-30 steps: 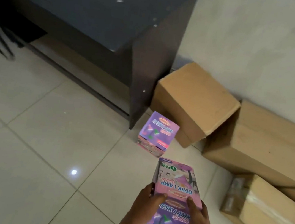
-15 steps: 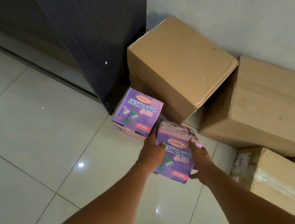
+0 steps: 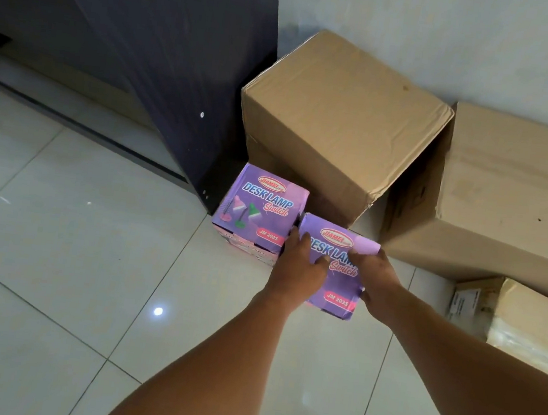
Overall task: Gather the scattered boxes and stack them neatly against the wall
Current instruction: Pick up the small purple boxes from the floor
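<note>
While both hands cover part of its printed top, the purple cardboard desk-lamp box (image 3: 337, 270) shows only pieces of its lettering, and whether its base rests on the white tiled floor (image 3: 63, 250) or hangs just above it cannot be told. It sits just beside a second purple desk-lamp box (image 3: 258, 212), their near corners touching or nearly so. Behind them stands a tilted brown cardboard carton (image 3: 341, 126) against the pale wall (image 3: 442, 31), with a second brown carton (image 3: 508, 198) to its right, cut off by the frame edge, as is a taped brown carton (image 3: 524, 321) lower right. A dark cabinet panel (image 3: 169, 39) fills the upper left. The left hand (image 3: 296, 268) grips the box's left side, thumb curled over the top; the right hand (image 3: 378, 275) clasps the right side, both forearms stretched forward.
</note>
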